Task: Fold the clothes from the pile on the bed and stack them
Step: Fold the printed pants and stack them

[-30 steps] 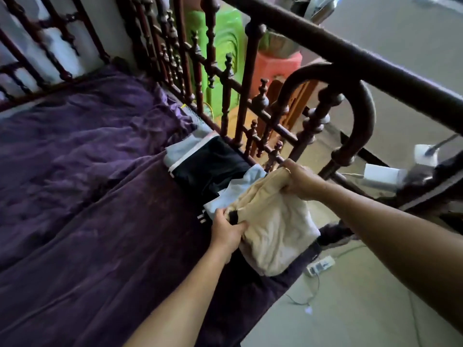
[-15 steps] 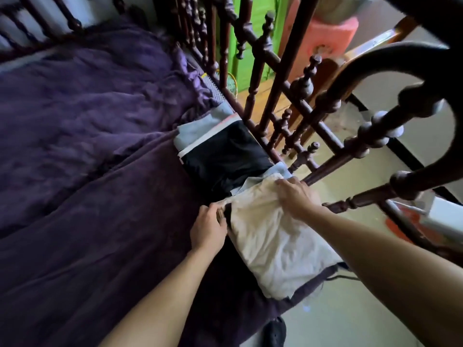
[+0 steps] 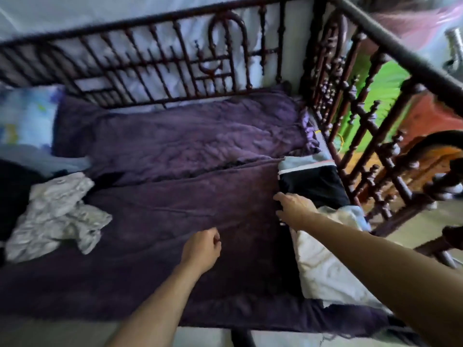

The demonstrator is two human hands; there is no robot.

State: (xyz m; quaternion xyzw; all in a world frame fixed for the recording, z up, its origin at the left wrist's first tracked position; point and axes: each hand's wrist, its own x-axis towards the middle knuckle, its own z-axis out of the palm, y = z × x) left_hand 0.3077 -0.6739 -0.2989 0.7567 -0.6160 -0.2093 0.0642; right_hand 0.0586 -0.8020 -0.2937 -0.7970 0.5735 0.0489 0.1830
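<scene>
A folded cream garment (image 3: 328,269) lies at the bed's right edge, on top of a pale blue piece (image 3: 355,214). Beyond it sits a folded black garment (image 3: 313,182) with a white and pink band. My right hand (image 3: 293,207) rests with spread fingers at the near left corner of these folded clothes. My left hand (image 3: 201,247) hovers over the purple blanket (image 3: 175,201), fingers loosely curled and holding nothing. A crumpled grey-white garment (image 3: 56,216) lies at the left with dark clothes (image 3: 12,186) behind it.
A dark wooden spindle railing (image 3: 160,63) runs along the far side and down the right side of the bed. A patterned light blue pillow (image 3: 25,116) sits at the far left. Green and red objects (image 3: 390,96) stand beyond the right rail.
Both hands have let go of the cream garment, which now lies on the folded stack. My left hand moved left over the blanket. The view has swung left, showing the unfolded pile.
</scene>
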